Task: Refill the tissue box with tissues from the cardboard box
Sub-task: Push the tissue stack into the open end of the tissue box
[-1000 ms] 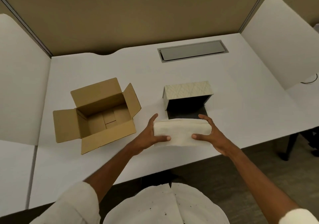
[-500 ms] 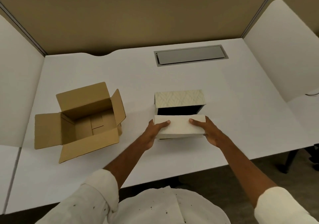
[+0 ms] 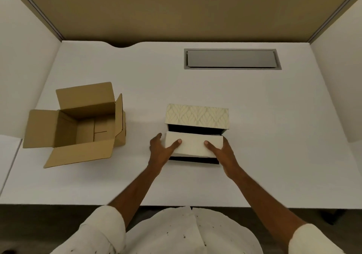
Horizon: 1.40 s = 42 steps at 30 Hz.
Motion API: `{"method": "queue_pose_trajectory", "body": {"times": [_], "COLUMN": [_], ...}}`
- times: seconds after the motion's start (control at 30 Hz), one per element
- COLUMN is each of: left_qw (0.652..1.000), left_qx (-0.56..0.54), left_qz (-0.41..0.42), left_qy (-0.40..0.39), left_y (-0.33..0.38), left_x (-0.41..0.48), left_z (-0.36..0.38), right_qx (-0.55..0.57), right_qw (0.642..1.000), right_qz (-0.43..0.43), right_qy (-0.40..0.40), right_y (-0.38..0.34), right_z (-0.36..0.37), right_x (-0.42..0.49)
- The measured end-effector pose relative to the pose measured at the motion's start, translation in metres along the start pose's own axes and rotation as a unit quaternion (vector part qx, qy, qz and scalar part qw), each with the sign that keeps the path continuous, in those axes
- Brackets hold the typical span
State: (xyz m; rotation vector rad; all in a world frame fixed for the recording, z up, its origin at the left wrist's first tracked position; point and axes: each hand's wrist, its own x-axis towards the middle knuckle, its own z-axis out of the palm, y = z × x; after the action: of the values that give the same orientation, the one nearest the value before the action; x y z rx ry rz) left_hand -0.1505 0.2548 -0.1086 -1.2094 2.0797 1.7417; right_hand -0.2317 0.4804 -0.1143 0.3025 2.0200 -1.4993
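Fingers [image 3: 176,143] of the left hand [image 3: 160,152] and those of the right hand [image 3: 225,152] are closed onto opposite ends of the tissue stack [image 3: 194,145], thumbs pressed on its top face. Gripping both ends appears intended to keep the soft stack square and compressed.

The stack sits over the dark open interior of the tissue box [image 3: 196,116], its far edge near the opening, its near edge above the box's black lower lip. Whether it is fully seated cannot be determined. The patterned panel stands raised behind, leaving the opening clear.

The cardboard box [image 3: 76,126] rests well apart to the left on the white desk [image 3: 254,136], flaps spread, with no tissues visible inside. A grey cable hatch [image 3: 232,59] lies at the desk's far side.

Judgement: insertion under way; closure outstanding.
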Motion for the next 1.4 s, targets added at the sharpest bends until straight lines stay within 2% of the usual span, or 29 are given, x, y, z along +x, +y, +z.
{"method": "queue_pose_trajectory", "body": {"times": [0.07, 0.33, 0.6, 0.77, 0.93, 1.03, 1.4], "left_qw": [1.000, 0.999, 0.999, 0.998, 0.996, 0.994, 0.993], "left_qx": [-0.005, -0.002, 0.006, -0.005, 0.005, 0.017, -0.029], "left_qz": [0.000, -0.006, -0.018, 0.019, 0.007, 0.011, 0.021], "left_qy": [0.029, -0.042, -0.032, -0.052, -0.084, -0.107, -0.116], "left_y": [-0.001, 0.008, 0.012, 0.011, 0.008, 0.008, 0.005], "left_x": [-0.004, -0.002, 0.005, 0.000, 0.000, -0.002, -0.007], "left_z": [-0.001, -0.004, -0.006, -0.004, -0.007, -0.008, -0.001], "right_qx": [0.017, 0.007, 0.018, 0.022, -0.001, -0.009, 0.001], "right_qw": [1.000, 0.999, 0.999, 0.999, 0.999, 0.998, 0.996], "right_qz": [0.010, 0.031, 0.019, 0.032, 0.049, 0.065, 0.089], "right_qy": [0.018, 0.011, 0.045, 0.028, -0.008, 0.002, -0.023], "right_y": [0.000, -0.008, -0.008, -0.011, -0.007, -0.006, -0.004], "right_z": [0.000, 0.003, 0.008, 0.008, 0.007, 0.008, -0.001], "right_x": [-0.001, -0.004, -0.009, -0.009, -0.007, -0.003, 0.001]}}
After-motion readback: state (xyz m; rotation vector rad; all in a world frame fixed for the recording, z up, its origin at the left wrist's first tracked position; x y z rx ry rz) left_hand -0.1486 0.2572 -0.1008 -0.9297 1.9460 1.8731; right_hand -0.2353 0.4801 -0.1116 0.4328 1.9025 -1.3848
